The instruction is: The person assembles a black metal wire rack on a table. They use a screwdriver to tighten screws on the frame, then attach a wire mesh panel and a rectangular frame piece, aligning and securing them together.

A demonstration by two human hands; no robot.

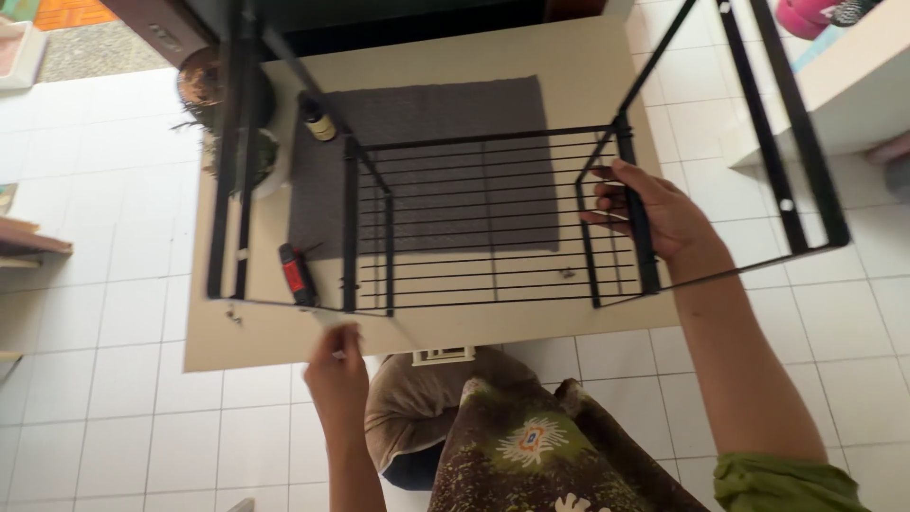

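Black wire rack (493, 223) is held above low beige table (607, 57) | right hand (654, 213) fingers clamped on 1 upright | left hand (336, 374) fingers closed near rack's front edge, grip unclear | risk: rack may tip onto small bottle (318, 118), since only 1 side is firmly held.

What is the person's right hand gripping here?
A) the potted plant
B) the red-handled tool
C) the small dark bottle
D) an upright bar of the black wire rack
D: the right hand is wrapped around an upright bar at the side of the black wire rack, while the bottle, the red-handled tool and the potted plant lie apart from it on the board.
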